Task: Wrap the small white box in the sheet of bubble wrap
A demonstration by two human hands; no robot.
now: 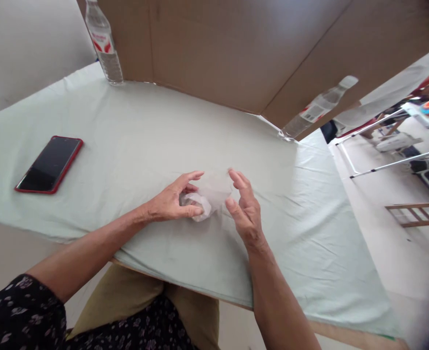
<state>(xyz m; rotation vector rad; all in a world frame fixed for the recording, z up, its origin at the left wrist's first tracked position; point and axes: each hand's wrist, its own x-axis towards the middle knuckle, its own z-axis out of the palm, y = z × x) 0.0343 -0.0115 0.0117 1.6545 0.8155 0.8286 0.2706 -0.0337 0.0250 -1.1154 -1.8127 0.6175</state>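
Phone (48, 165) in a red case lies near the left part of the worktop (134, 126); a bottle (105, 51) stands towards the far left corner, beside the cardboard (214, 48). Nearer the front edge, the left hand (169, 201) holds crumpled translucent plastic (200, 208) between thumb and fingers. Its blurred sheet spreads towards the right hand (247, 209), whose thumb and fingers are wide apart; contact there is unclear. Another bottle (318, 108) is by the far right corner.

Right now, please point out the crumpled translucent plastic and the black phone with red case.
Crumpled translucent plastic (197, 198): head view, its bunched part.
Black phone with red case (48, 164): head view, its dark screen.
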